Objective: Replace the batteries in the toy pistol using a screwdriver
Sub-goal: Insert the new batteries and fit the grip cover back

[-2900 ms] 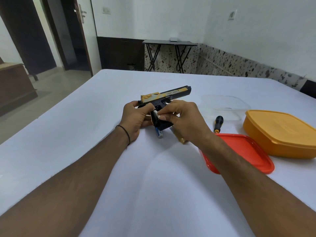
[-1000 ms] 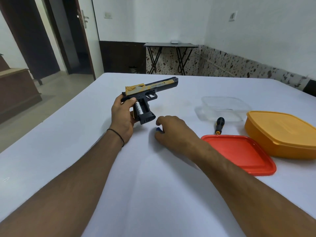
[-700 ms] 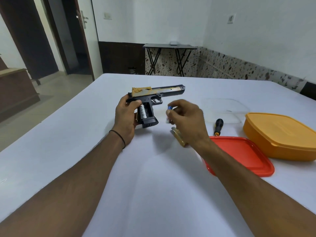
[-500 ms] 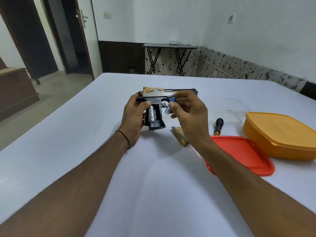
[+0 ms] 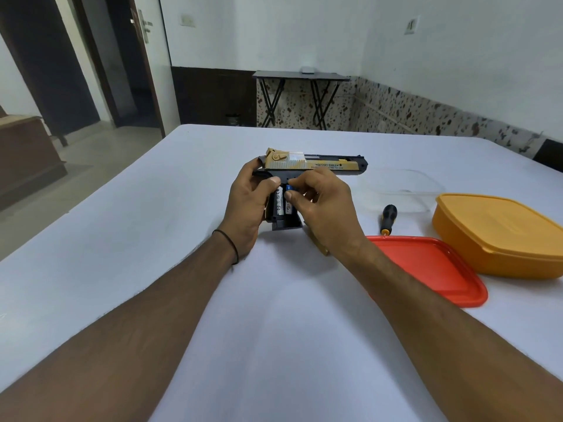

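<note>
The gold and black toy pistol (image 5: 316, 163) stands with its grip base on the white table, barrel pointing right. My left hand (image 5: 247, 205) is wrapped around the back of the grip. The grip's side is uncovered and a white battery (image 5: 278, 203) sits inside. My right hand (image 5: 324, 205) pinches a second, blue-tipped battery (image 5: 288, 200) with thumb and forefinger and holds it in the compartment beside the first. A gold cover piece (image 5: 320, 248) lies on the table, mostly hidden under my right wrist. The black-handled screwdriver (image 5: 388, 217) lies to the right.
A red lid (image 5: 432, 269) lies flat right of my right forearm. An orange lidded box (image 5: 499, 233) stands at the right edge, a clear plastic container (image 5: 402, 187) behind the screwdriver. The table (image 5: 152, 226) carries a white cloth.
My right hand picked the blue-tipped battery off the table, carried it to the pistol and moved it into the grip compartment. My left hand turned the pistol level and set its base down.
</note>
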